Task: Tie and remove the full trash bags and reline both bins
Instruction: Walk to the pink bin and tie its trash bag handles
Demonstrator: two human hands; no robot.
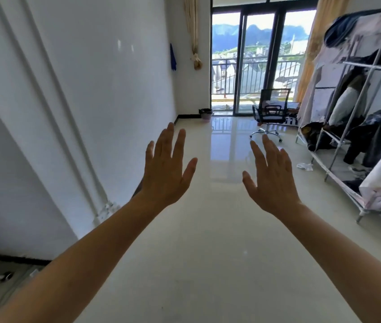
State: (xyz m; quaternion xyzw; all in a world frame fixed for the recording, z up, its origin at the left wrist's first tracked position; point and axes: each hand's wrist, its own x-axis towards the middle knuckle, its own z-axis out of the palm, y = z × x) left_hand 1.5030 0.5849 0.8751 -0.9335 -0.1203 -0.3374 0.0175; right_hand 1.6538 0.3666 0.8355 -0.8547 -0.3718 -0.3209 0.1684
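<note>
Both forearms are stretched out over the pale tiled floor. The left hand and the right hand are seen from the back, side by side but not touching, with fingers straight and spread and nothing grasped in either. A crumpled white scrap is noted on the floor beside a clothes rack at right. Further off, an office chair is set near the balcony door. A small bin lined with a dark bag is placed at the far wall, left of the door.

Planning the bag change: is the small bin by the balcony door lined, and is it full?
Lined: a black bag drapes over the rim of the bin. Fullness: cannot tell from here.
</note>
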